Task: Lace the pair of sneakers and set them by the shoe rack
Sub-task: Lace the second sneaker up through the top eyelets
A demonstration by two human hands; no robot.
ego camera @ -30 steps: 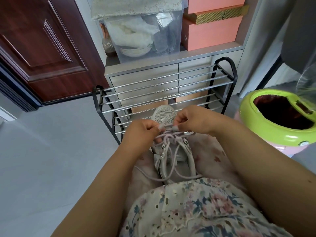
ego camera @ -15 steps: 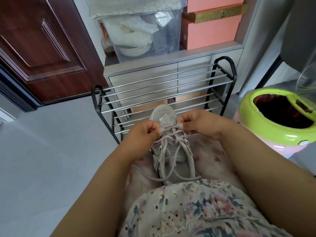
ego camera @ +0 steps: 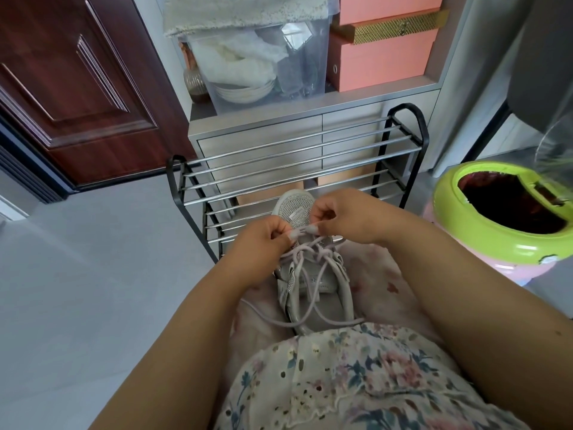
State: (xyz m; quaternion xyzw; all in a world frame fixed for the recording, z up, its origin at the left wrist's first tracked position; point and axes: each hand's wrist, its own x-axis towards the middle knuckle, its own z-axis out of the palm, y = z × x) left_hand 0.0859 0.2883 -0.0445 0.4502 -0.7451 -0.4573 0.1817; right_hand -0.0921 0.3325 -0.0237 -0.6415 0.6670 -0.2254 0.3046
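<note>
At far left stands a dark red door (ego camera: 77, 88) above the grey floor (ego camera: 77, 290). The left hand (ego camera: 263, 246) reaches in from the lower left, forearm slanting up to the middle, its fingers (ego camera: 280, 235) curled and pinching the pale lilac lace (ego camera: 305, 251) at the near side of the crossings. One sneaker (ego camera: 313, 274) is in view, lying on the person's lap with its toe pointing away toward the shoe rack (ego camera: 297, 156); a second sneaker cannot be seen. Two loose lace ends trail down over the lap toward the floral dress (ego camera: 356, 377). The rack, one black frame with metal bars, stands just behind the toe, against a grey cabinet holding one clear storage bin (ego camera: 257, 63) and two pink boxes (ego camera: 384, 60). The right hand (ego camera: 347, 217) comes in from the lower right, wrist bent inward, fingers curled and pinching the lace just beside the left hand's fingertips. One green-rimmed bin (ego camera: 496, 231) sits at far right.
</note>
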